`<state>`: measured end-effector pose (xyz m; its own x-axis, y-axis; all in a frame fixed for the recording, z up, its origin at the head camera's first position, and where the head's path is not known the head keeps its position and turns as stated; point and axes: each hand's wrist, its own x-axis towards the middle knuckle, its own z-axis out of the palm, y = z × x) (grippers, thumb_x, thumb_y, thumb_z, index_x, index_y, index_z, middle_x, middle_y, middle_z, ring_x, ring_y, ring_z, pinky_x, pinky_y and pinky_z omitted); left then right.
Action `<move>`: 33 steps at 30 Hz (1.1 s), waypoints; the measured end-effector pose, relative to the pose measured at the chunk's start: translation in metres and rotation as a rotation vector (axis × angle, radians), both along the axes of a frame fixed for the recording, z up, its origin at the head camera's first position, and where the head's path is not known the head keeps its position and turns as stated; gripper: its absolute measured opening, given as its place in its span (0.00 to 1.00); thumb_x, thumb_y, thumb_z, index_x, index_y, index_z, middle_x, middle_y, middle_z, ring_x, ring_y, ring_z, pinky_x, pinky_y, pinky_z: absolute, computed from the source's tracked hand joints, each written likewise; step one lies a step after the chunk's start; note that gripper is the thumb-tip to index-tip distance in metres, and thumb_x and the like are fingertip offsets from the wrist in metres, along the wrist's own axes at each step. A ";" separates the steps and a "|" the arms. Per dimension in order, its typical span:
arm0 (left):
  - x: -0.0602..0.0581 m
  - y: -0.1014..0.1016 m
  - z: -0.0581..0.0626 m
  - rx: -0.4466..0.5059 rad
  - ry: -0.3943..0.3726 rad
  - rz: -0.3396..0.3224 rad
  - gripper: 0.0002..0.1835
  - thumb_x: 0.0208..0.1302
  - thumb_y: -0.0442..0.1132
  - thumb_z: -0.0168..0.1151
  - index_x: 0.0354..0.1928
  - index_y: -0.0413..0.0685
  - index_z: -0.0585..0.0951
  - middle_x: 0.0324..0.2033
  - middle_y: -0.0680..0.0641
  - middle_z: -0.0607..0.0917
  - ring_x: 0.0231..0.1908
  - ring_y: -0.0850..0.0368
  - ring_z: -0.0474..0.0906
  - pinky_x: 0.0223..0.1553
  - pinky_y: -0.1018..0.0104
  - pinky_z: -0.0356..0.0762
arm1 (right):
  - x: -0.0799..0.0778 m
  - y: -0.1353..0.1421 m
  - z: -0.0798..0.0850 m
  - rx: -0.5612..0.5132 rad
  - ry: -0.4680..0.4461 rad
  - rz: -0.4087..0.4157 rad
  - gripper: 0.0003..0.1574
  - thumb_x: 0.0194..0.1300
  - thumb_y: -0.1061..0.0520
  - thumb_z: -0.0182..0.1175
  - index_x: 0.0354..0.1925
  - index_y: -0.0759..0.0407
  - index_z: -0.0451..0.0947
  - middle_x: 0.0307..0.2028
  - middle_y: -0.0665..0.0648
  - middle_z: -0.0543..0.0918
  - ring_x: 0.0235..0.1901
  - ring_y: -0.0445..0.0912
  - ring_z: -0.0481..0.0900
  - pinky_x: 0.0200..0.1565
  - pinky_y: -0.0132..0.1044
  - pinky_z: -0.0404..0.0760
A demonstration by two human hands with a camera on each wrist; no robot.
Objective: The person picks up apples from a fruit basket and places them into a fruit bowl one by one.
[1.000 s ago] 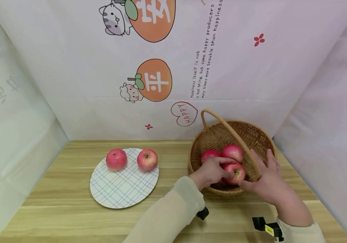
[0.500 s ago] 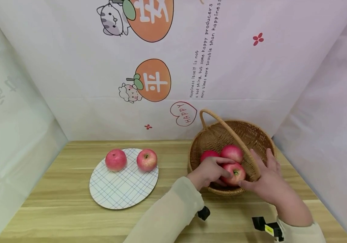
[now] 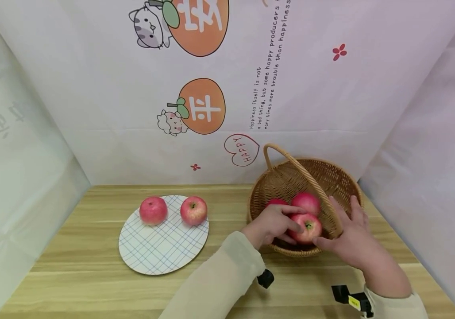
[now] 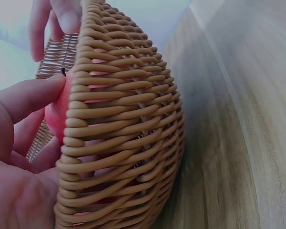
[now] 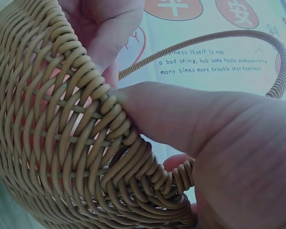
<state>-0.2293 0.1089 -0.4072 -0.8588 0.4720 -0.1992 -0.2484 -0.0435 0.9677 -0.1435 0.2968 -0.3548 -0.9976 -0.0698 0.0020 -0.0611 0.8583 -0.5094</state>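
In the head view, my left hand (image 3: pixel 274 223) reaches over the near left rim of a brown wicker basket (image 3: pixel 331 175). Its fingers and thumb grip a red apple (image 3: pixel 310 228), whose stem faces up at the front of the basket. Behind lie another apple (image 3: pixel 306 203) and one half hidden by the hand, a third apple (image 3: pixel 277 201). My right hand (image 3: pixel 352 239) holds the basket's right side where the arched handle (image 3: pixel 307 175) meets the rim. In the right wrist view, its thumb (image 5: pixel 167 112) presses on the woven rim, and some of its fingers are hidden behind the handle base.
To the left, a round white plate (image 3: pixel 160 252) with a blue checked pattern carries two apples, a left apple (image 3: pixel 153 210) and a right apple (image 3: pixel 193 211). Both plate and basket stand on a wooden table (image 3: pixel 92 283). A printed white cloth (image 3: pixel 291 88) rises behind.
My left hand has shifted slightly left at the front apple, and the apple behind has settled a little lower. The right hand and basket stay in place.
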 end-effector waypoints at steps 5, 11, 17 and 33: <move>0.001 -0.005 0.004 0.027 -0.029 -0.016 0.22 0.55 0.21 0.68 0.45 0.56 0.88 0.41 0.46 0.83 0.34 0.47 0.83 0.28 0.49 0.86 | 0.000 0.000 0.000 0.004 -0.003 -0.003 0.77 0.56 0.36 0.73 0.80 0.54 0.30 0.71 0.71 0.13 0.66 0.79 0.20 0.50 0.85 0.52; 0.003 -0.011 0.008 0.078 -0.100 -0.043 0.21 0.56 0.22 0.68 0.46 0.54 0.88 0.41 0.43 0.83 0.32 0.43 0.84 0.29 0.49 0.86 | 0.001 -0.001 0.001 0.010 -0.006 -0.007 0.77 0.55 0.35 0.73 0.80 0.53 0.30 0.71 0.71 0.13 0.66 0.79 0.21 0.49 0.85 0.51; 0.001 -0.017 0.009 0.150 -0.163 -0.056 0.21 0.57 0.22 0.67 0.48 0.52 0.87 0.46 0.41 0.80 0.36 0.38 0.82 0.32 0.46 0.86 | 0.001 -0.001 0.001 0.014 -0.003 -0.004 0.77 0.55 0.35 0.72 0.80 0.53 0.30 0.71 0.71 0.13 0.66 0.80 0.21 0.49 0.86 0.51; 0.007 -0.040 0.022 0.197 -0.183 -0.085 0.25 0.59 0.22 0.65 0.58 0.46 0.83 0.50 0.40 0.78 0.39 0.38 0.81 0.36 0.46 0.86 | 0.001 -0.001 0.000 0.013 0.019 0.002 0.77 0.54 0.35 0.73 0.80 0.55 0.31 0.71 0.73 0.14 0.66 0.80 0.21 0.49 0.85 0.52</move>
<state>-0.2226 0.0684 -0.3848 -0.7728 0.5857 -0.2445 -0.4289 -0.1979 0.8814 -0.1427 0.2954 -0.3544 -0.9972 -0.0718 0.0196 -0.0720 0.8647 -0.4970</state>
